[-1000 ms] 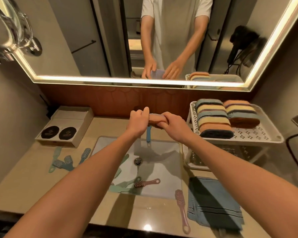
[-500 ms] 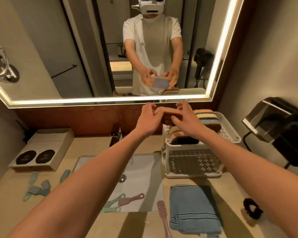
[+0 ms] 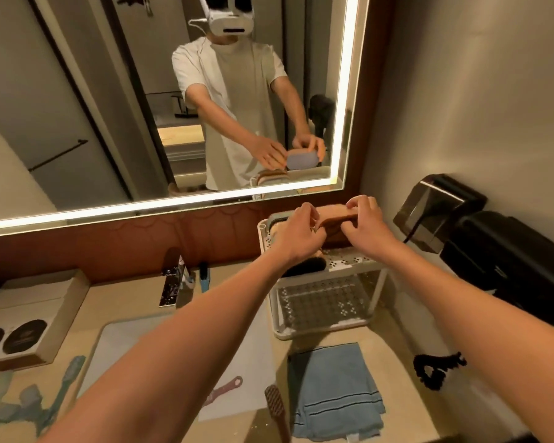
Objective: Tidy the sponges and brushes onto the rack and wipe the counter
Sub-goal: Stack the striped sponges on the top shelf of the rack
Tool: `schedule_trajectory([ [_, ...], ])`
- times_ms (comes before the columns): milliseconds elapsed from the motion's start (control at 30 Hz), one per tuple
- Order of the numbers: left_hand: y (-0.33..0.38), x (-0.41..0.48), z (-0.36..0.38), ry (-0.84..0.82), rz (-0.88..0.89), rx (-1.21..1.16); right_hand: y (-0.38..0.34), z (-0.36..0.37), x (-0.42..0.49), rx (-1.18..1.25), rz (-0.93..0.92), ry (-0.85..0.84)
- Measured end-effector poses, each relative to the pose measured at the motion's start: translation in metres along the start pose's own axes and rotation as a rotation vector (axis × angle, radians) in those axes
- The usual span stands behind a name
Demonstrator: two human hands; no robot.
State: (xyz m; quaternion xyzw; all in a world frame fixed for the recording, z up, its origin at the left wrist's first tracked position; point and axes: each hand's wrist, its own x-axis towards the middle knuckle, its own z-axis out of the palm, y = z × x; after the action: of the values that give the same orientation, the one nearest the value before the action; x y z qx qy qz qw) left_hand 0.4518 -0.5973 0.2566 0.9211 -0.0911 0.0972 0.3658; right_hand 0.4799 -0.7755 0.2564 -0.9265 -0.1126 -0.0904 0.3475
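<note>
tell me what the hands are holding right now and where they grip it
Both hands hold one orange sponge over the rack's top shelf: the left hand at its left end, the right hand at its right end.

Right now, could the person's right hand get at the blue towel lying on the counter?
Probably yes, but not this instant. The blue towel lies uncovered on the counter in front of the rack, under the right forearm. But the right hand and left hand both hold a sponge over the rack's top shelf.

Bathroom: lit mirror (image 3: 160, 100), sink (image 3: 179, 362).
</note>
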Motion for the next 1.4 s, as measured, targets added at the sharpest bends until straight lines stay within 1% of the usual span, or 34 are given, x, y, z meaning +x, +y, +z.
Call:
schedule_trajectory([
  [167, 0.0, 0.002, 0.016, -0.054, -0.011, 0.128, 0.014, 0.005, -0.004, -0.06, 0.059, -0.016],
  [300, -0.007, 0.003, 0.026, -0.098, -0.03, 0.176, 0.022, 0.012, -0.005, -0.065, 0.106, -0.053],
  [433, -0.01, 0.002, 0.031, -0.148, -0.013, 0.257, 0.03, 0.019, -0.006, -0.072, 0.148, -0.067],
  [567, -0.014, -0.002, 0.036, -0.213, 0.06, 0.4, 0.034, 0.027, -0.008, -0.058, 0.16, -0.088],
  [700, -0.018, -0.005, 0.04, -0.207, 0.096, 0.439, 0.034, 0.032, -0.01, -0.008, 0.156, -0.063],
  [833, -0.019, -0.005, 0.039, -0.17, 0.098, 0.418, 0.03, 0.032, -0.008, 0.035, 0.162, -0.081],
  [1067, -0.021, -0.007, 0.042, -0.168, 0.086, 0.429, 0.024, 0.035, -0.011, -0.058, 0.182, -0.156],
  [1133, -0.02, -0.003, 0.039, -0.169, 0.063, 0.4, 0.02, 0.033, -0.01, -0.145, 0.167, -0.15],
  [1200, -0.021, 0.0, 0.032, -0.153, 0.052, 0.364, 0.012, 0.033, -0.008, -0.197, 0.113, -0.132],
  [1300, -0.027, 0.0, 0.018, -0.114, 0.054, 0.36, -0.002, 0.037, -0.006, -0.202, 0.018, -0.112],
  [1400, -0.039, -0.006, 0.001, -0.109, 0.042, 0.399, -0.019, 0.045, -0.004, -0.189, -0.034, -0.126],
])
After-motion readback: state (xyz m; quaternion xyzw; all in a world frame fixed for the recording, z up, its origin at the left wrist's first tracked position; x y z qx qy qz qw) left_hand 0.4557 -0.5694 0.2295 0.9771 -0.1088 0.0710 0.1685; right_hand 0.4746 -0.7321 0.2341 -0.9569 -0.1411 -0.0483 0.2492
